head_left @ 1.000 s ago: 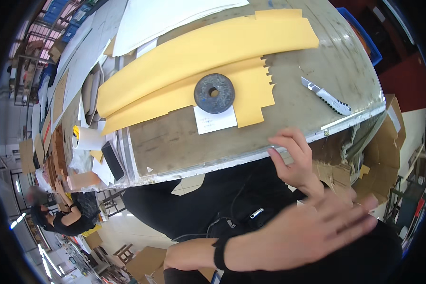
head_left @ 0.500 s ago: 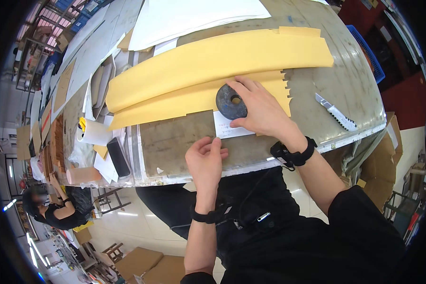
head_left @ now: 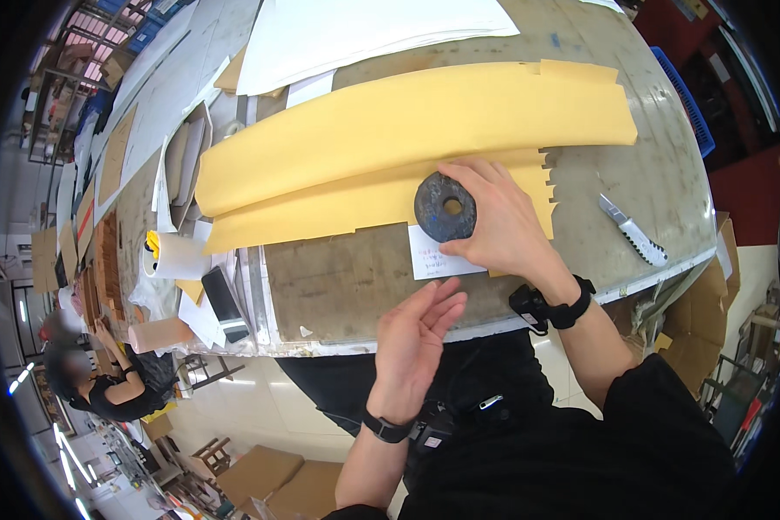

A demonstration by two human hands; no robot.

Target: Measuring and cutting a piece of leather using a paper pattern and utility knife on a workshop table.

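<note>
Faces a tabletop [head_left: 347, 286] with a folded yellow sheet [head_left: 407, 130] beyond the left hand [head_left: 412, 347] and partly under the right hand [head_left: 513, 224]. Holds the former half-spread, fingers lightly curled. With the latter, pinches a dark holed disc [head_left: 432, 204] by its rim, left of the palm. Has a white note [head_left: 432, 260] just beyond the left hand, a utility knife [head_left: 638, 239] right of both.

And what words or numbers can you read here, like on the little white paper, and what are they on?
There are none I can read clearly.
White note by the dark ring-shaped disc: rows of tiny writing, too small to read.
Utility knife: no words I can make out.
</note>
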